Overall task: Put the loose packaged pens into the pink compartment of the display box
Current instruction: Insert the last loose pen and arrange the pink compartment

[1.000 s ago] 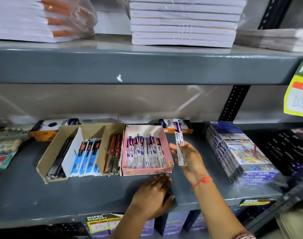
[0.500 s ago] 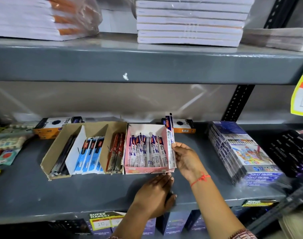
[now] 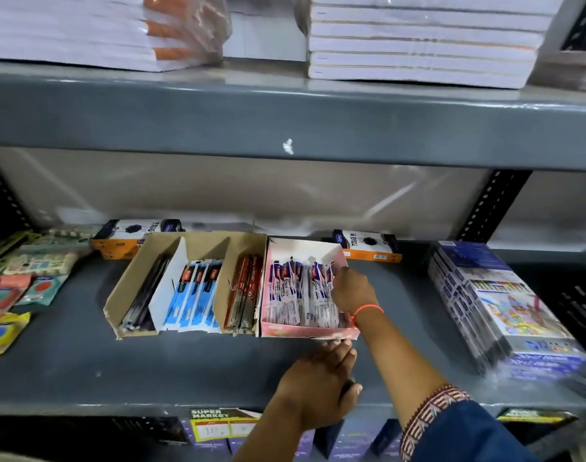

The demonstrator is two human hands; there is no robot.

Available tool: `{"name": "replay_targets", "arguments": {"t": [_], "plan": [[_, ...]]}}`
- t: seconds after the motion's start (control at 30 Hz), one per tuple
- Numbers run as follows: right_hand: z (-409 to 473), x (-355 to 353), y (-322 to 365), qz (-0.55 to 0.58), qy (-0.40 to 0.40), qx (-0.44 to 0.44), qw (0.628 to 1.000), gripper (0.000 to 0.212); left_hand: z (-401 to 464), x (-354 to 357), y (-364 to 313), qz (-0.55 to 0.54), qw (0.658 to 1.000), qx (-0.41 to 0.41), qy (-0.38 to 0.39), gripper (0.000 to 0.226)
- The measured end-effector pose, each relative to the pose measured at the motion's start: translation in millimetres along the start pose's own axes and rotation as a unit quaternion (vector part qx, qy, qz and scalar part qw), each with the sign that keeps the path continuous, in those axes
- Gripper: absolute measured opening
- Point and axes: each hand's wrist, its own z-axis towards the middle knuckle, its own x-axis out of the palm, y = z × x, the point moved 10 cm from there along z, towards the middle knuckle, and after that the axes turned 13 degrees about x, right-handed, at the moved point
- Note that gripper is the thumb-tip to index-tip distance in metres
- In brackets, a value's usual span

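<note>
The pink compartment point(image 3: 304, 333) sits at the right end of a cardboard display box point(image 3: 198, 242) on a grey shelf. It holds several white-and-blue packaged pens point(image 3: 285, 295) standing on end. My right hand point(image 3: 351, 291) reaches into its right side, fingers curled down around a packaged pen among the others. My left hand point(image 3: 318, 381) lies palm down on the shelf, fingers apart, fingertips touching the pink front wall. The pack in my right hand is mostly hidden by my fingers.
The other compartments hold black pens point(image 3: 145, 295), blue packs point(image 3: 195, 295) and red packs point(image 3: 246, 291). Orange-and-white boxes point(image 3: 368, 249) stand behind. A stack of colour-pencil boxes point(image 3: 505, 308) lies to the right, small packets point(image 3: 18, 285) to the left. The upper shelf point(image 3: 285, 121) overhangs.
My right hand carried the packaged pen from outside the box's right wall down into the pink compartment. My left hand stayed at the box's front.
</note>
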Motion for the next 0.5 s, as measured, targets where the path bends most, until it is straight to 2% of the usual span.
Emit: {"name": "replay_targets", "arguments": {"t": [0.2, 0.4, 0.5], "plan": [[-3.7, 3.2, 14.5, -0.092, -0.04, -0.031, 0.995, 0.035, -3.4, -9.3, -8.8, 0.044, 0.998, 0.036, -0.037, 0.048], [-7.3, 8.2, 19.9, -0.124, -0.05, -0.042, 0.99, 0.033, -3.8, -18.1, -10.8, 0.087, 0.995, 0.026, -0.039, 0.047], [-13.5, 16.0, 32.6, -0.138, -0.055, -0.102, 0.984, 0.029, -3.0, -18.3, -8.1, 0.066, 0.997, 0.017, -0.03, 0.046]]}}
